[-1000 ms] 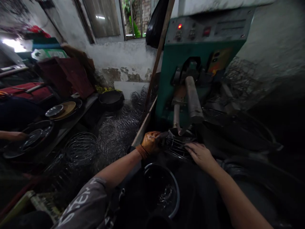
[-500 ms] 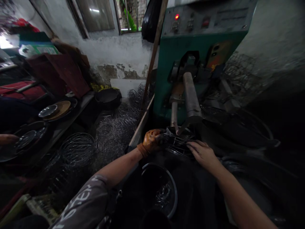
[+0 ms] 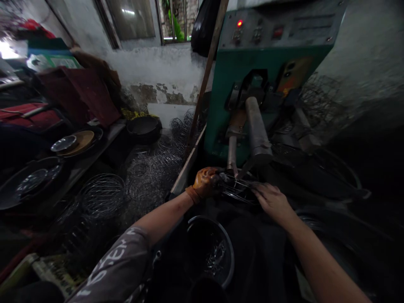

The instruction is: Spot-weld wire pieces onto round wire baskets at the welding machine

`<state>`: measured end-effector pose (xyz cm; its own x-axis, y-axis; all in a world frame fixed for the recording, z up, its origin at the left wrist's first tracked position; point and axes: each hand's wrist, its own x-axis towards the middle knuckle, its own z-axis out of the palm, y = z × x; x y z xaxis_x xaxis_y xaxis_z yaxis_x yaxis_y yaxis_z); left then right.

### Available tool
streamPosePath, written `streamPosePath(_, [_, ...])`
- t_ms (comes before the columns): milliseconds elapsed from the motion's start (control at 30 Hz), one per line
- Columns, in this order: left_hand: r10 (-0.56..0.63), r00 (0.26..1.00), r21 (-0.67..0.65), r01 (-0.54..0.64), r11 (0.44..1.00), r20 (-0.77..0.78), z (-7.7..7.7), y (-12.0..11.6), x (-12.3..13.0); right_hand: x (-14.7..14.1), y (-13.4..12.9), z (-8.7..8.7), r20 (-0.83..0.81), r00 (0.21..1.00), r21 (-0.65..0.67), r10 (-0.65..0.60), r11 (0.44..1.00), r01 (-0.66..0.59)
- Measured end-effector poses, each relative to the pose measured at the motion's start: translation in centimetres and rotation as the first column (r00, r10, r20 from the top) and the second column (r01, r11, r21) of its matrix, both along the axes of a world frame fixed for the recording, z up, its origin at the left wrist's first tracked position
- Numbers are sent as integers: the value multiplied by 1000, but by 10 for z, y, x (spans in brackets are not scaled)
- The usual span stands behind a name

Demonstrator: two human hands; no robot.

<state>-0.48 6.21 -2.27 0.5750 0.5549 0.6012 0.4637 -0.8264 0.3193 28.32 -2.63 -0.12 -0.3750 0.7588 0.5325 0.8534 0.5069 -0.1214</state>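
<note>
My left hand (image 3: pixel 206 182), in a stained orange glove, is closed on the left side of a round wire rack (image 3: pixel 237 194). On the other side my bare right hand (image 3: pixel 270 199) grips the same rack, its fingers at the rim. The rack lies between the two metal arms of a green spot welding machine (image 3: pixel 217 88). The lower electrode (image 3: pixel 232 153) and the upper arm (image 3: pixel 259 130) come together over the wires. Dark shadow hides most of the rack's underside. A black bucket (image 3: pixel 232 252) with small bright metal pieces (image 3: pixel 217 256) stands below my hands.
Finished-looking wire racks (image 3: pixel 102 195) and a heap of wire (image 3: pixel 148 168) cover the floor at left. A wooden pole (image 3: pixel 206 71) leans beside the machine. Round pans (image 3: pixel 31 185) sit on a bench (image 3: pixel 94 155) at far left. A red light (image 3: pixel 240 23) glows on the panel.
The view has shifted slightly, so the machine appears a little further right. Both hands still hold the rack at the electrodes. A person's hand at far left has gone from view.
</note>
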Motion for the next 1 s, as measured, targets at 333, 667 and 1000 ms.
streamPosePath(333, [25,999,-14,-25,1000,-28,0,9,11,4,9,2,-84,988,-153,-126,982,112])
streamPosePath(667, [43,996,-3,-43,999,-84,-7,13,15,9,14,8,-120,988,-172,-93,982,71])
streamPosePath(1000, [23,997,-4,-23,1000,-75,-15,14,14,7,14,10,-116,987,-192,-111,978,87])
